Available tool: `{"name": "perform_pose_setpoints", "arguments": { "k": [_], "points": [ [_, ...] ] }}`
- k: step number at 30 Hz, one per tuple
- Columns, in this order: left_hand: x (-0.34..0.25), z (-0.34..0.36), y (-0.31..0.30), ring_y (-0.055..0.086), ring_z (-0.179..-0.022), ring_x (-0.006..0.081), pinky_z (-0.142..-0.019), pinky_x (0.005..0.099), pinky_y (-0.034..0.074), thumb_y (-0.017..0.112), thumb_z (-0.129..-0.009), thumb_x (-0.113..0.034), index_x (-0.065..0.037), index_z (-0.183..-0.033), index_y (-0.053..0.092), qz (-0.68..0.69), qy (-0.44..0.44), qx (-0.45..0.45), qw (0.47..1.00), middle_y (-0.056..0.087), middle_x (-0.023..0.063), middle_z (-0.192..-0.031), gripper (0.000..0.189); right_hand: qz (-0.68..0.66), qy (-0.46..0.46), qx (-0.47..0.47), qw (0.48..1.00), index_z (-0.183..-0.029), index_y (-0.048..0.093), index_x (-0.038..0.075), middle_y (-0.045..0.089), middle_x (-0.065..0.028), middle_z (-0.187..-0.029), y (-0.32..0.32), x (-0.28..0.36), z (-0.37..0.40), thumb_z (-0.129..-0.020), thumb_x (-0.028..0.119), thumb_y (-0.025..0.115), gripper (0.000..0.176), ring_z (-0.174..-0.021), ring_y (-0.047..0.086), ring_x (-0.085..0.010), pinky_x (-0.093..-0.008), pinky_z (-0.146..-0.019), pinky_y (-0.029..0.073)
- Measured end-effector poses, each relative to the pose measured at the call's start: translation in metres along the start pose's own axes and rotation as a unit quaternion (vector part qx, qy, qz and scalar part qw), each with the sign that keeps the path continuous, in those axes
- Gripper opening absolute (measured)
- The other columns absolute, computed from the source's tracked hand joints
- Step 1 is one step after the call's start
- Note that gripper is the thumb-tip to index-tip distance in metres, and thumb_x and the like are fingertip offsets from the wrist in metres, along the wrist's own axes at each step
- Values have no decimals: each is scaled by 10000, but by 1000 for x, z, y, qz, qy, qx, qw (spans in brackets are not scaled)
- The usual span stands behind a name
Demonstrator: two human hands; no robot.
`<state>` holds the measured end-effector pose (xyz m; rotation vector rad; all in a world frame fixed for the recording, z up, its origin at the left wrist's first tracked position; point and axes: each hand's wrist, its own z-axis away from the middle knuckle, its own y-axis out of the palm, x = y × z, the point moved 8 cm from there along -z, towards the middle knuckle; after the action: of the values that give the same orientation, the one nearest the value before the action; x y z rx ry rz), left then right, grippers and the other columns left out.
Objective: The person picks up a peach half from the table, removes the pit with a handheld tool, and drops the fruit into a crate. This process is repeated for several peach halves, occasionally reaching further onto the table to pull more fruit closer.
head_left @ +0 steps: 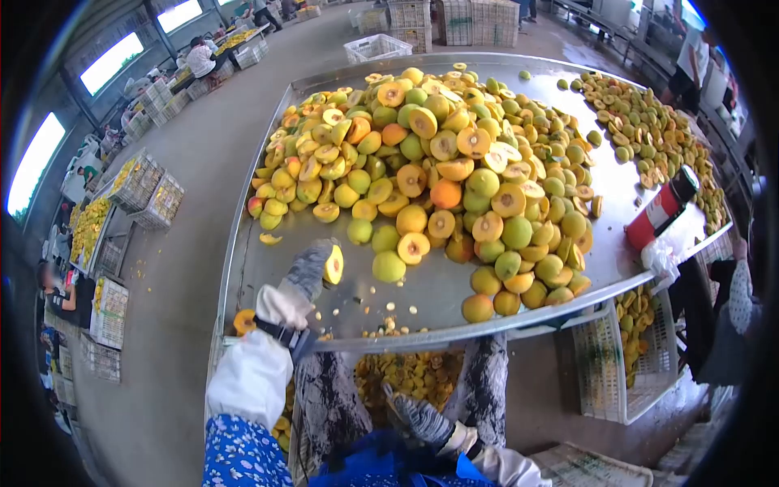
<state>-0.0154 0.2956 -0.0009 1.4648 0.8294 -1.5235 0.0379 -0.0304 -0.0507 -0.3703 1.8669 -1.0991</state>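
My left hand (307, 272), in a grey knit glove, is closed on a peach half (333, 265) over the near left part of a metal table (302, 230). The half's yellow cut face is turned to the right. Down between my knees, below the table edge, my right hand (423, 419) wears a striped grey glove with its fingers curled. A small tip shows at its fingers, but I cannot tell what it is. Cut peach halves (406, 375) lie below that hand. A large heap of whole and halved peaches (414, 170) covers the table's middle.
Loose pits (390, 307) and another peach half (245, 321) lie near the front edge. A red thermos (659, 213) stands at the right, before a second peach heap (649, 122). A white crate (602, 361) sits below. A person (730, 316) is at the right edge.
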Motion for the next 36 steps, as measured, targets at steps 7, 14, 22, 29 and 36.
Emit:
{"name": "perform_pose_setpoints", "arguments": {
  "k": [7, 14, 22, 29, 36],
  "points": [
    [25, 136, 61, 588, -790, 236, -691, 348, 505, 465, -828, -414, 19, -997, 537, 342, -147, 30, 927, 593, 139, -894, 471, -780, 472, -126, 391, -1022, 546, -21, 583, -225, -928, -10, -78, 10, -890, 161, 416, 260, -876, 569, -345, -363, -717, 452],
    [7, 187, 87, 588, -800, 236, -731, 323, 484, 579, -773, -200, -1, -981, 534, 220, -21, -29, 975, 601, 131, -880, 292, -665, 475, -108, 566, -981, 541, 4, 576, -232, -791, -31, -92, 6, -899, 252, 392, 301, -717, 554, -395, -430, -611, 439],
    [-3, 205, 73, 601, -726, 235, -642, 308, 471, 610, -722, -115, -51, -893, 555, -259, 138, -124, 948, 623, 117, -816, 190, -639, 457, -76, 614, -1008, 523, 15, 571, -238, -838, -23, -72, -4, -906, 263, 346, 321, -732, 546, -398, -438, -610, 432],
    [-66, 230, 130, 592, -749, 216, -680, 293, 464, 569, -749, -132, -33, -923, 571, -288, 119, -105, 945, 615, 114, -819, 200, -646, 484, -66, 587, -894, 559, -7, 576, -244, -743, -17, -66, 6, -904, 340, 353, 403, -710, 545, -405, -441, -611, 423],
    [0, 216, 110, 574, -807, 243, -697, 337, 458, 544, -784, -150, -17, -950, 555, -128, 68, 141, 979, 590, 141, -859, 214, -800, 301, 59, 515, -1143, 461, 23, 530, -125, -666, -8, -35, 23, -896, 325, 427, 392, -519, 499, -228, -359, -558, 435]
  ]
}}
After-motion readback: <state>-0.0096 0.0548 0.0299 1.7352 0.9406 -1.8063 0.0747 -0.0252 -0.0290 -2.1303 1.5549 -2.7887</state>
